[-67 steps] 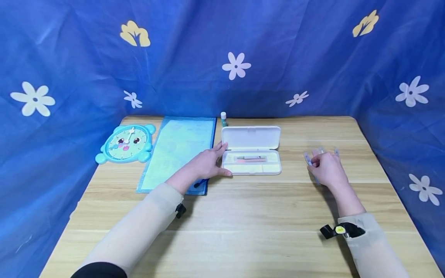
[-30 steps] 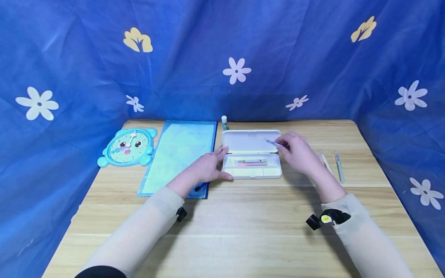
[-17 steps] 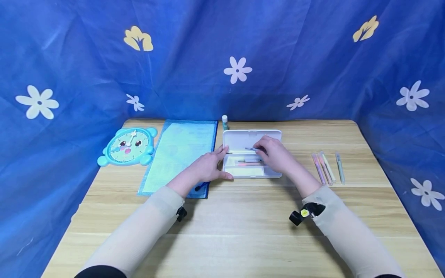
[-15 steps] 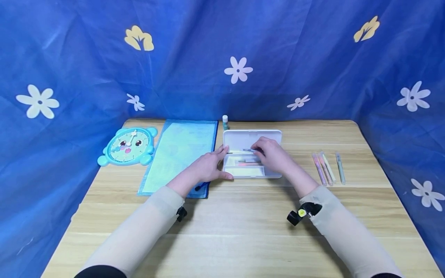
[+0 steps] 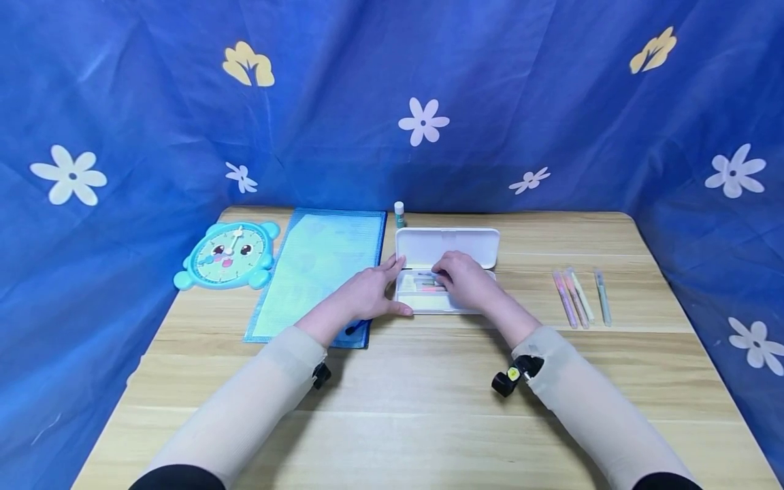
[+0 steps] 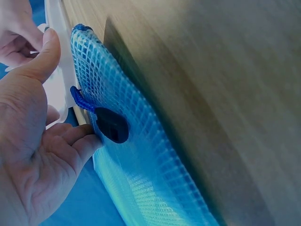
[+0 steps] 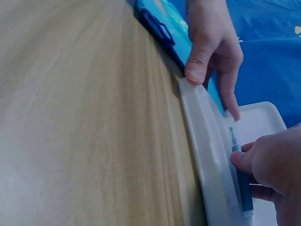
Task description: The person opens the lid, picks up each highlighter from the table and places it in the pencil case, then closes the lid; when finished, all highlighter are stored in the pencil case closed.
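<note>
An open white pencil case (image 5: 447, 246) lies mid-table in the head view, its lid tipped back. My left hand (image 5: 369, 291) grips its left end, thumb at the front corner and fingers toward the hinge. My right hand (image 5: 468, 280) is over the case's rear compartment, pinching a dark blue pen (image 7: 243, 183) with a clear tip end between thumb and fingers. The pen lies along the compartment in the right wrist view. Beneath it, a pinkish pen (image 5: 432, 289) shows inside the case, partly covered by the right hand.
Several pastel pens (image 5: 565, 299) lie on the table to the right. A blue mesh zip pouch (image 5: 315, 272) lies left of the case, under my left forearm. A toy clock (image 5: 226, 255) sits farther left; a glue stick (image 5: 399, 216) stands behind the case.
My right hand has picked up the pen from the group at right, carried it left and lowered it into the case. The left hand has stayed on the case.
</note>
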The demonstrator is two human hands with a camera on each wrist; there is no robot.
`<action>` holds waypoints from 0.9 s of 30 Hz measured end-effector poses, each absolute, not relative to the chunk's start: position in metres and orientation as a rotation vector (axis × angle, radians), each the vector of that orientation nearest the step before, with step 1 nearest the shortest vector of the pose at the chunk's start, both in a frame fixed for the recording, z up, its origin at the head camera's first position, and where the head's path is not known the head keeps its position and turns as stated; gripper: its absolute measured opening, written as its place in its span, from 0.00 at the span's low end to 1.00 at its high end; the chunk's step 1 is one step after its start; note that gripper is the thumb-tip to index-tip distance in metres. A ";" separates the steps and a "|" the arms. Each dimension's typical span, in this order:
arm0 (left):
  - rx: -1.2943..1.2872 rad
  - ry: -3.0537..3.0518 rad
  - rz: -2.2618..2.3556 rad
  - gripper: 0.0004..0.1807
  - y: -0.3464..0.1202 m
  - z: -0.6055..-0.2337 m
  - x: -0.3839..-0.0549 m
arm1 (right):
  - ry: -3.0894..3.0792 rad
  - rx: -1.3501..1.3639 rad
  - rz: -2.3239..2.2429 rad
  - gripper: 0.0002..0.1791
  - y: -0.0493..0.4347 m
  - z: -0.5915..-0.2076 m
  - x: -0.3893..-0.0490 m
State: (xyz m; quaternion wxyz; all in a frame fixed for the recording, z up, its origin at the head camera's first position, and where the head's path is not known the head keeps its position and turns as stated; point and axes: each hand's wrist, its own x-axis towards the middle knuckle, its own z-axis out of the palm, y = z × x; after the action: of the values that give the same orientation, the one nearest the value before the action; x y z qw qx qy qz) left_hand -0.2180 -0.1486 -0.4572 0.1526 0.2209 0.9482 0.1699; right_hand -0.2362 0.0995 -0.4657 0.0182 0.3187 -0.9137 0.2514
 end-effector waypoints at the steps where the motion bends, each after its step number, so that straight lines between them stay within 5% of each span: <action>1: 0.634 2.721 0.486 0.66 -0.148 -0.457 -0.218 | -2.834 0.999 0.763 0.07 0.099 -0.466 -0.236; 27: 0.632 2.729 0.467 0.67 -0.148 -0.458 -0.218 | -2.888 1.022 0.577 0.11 0.104 -0.467 -0.231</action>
State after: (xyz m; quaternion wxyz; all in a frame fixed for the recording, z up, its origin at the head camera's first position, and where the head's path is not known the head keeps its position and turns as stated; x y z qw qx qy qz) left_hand -0.2185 -0.1483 -0.4579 0.1505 0.2199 0.9500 0.1624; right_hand -0.2306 0.1039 -0.4667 0.0120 0.3277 -0.9264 0.1850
